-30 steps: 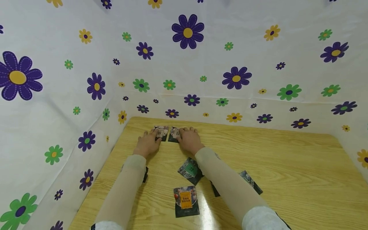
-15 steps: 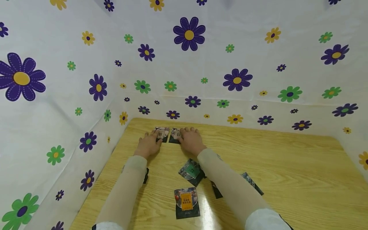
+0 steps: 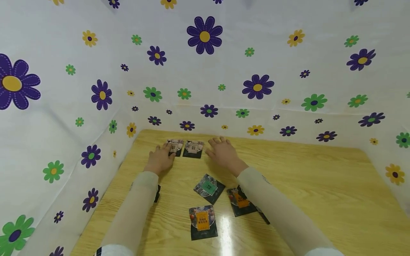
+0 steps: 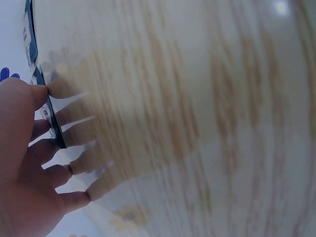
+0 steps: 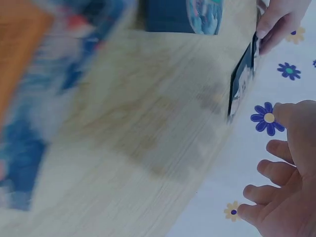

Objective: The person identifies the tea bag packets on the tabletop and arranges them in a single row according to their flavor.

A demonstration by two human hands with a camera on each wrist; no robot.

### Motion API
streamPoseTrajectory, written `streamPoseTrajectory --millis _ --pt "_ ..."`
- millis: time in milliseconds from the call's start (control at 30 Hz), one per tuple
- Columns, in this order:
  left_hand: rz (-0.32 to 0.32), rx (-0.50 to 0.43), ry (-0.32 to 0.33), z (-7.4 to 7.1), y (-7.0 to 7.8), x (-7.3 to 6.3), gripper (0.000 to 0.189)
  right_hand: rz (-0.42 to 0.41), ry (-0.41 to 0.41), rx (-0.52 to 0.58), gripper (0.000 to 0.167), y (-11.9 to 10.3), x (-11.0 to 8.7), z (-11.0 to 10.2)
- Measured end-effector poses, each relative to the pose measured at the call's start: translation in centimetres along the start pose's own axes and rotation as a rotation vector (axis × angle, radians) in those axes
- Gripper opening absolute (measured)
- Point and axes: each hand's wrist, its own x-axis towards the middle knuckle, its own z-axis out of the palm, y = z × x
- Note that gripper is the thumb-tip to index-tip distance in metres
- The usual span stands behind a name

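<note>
On the far left of the wooden surface (image 3: 320, 185), two pale-labelled packets are lying flat side by side, a narrow gap separating them. The left hand (image 3: 159, 160) is resting on the left packet (image 3: 177, 147), covering its left part; its grip is lying loosely spread, fingers fanning out and touching the packet without clasping it. The right hand (image 3: 223, 153) is reaching just right of the right packet (image 3: 193, 149), apart from it; its grip is gaping wide, fingers extending, holding nothing. Nearer, a green-labelled packet (image 3: 209, 188) is lying askew. An orange-labelled packet (image 3: 203, 223) is lying nearest, while another orange packet (image 3: 241, 204) is sitting to its right, partly beneath the right sleeve (image 3: 282, 209). Flower-printed cloth (image 3: 224, 71) is hanging behind and along the left.
</note>
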Motion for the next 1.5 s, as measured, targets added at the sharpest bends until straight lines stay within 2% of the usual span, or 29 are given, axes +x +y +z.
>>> streamPoseTrajectory --millis 133,300,600,800,1000,1200,1500 --pt "-0.004 -0.007 -0.014 -0.2 -0.3 0.1 0.065 -0.05 0.007 0.027 0.057 0.1 -1.9 -0.2" --pt "-0.006 -0.014 -0.025 -0.1 -0.4 0.2 0.066 -0.11 -0.028 0.075 0.057 0.2 -4.8 0.3" --pt "0.023 0.002 -0.002 0.1 -0.2 0.1 0.065 -0.201 -0.079 0.116 0.056 0.3 -9.4 1.9" --pt "0.037 0.027 0.007 0.2 -0.2 0.1 0.065 -0.258 -0.1 0.113 0.058 0.9 -11.6 2.9" --pt "0.057 0.055 0.028 0.5 -0.4 -0.1 0.064 -0.307 -0.116 0.067 0.058 0.8 -12.9 3.3" --pt "0.052 0.054 0.048 0.8 -0.8 -0.5 0.064 -0.369 -0.12 0.039 0.056 0.1 -12.9 3.9" --pt "0.102 0.044 0.026 1.4 -0.7 -0.4 0.066 -0.365 -0.141 0.041 0.054 -0.4 -12.6 4.1"
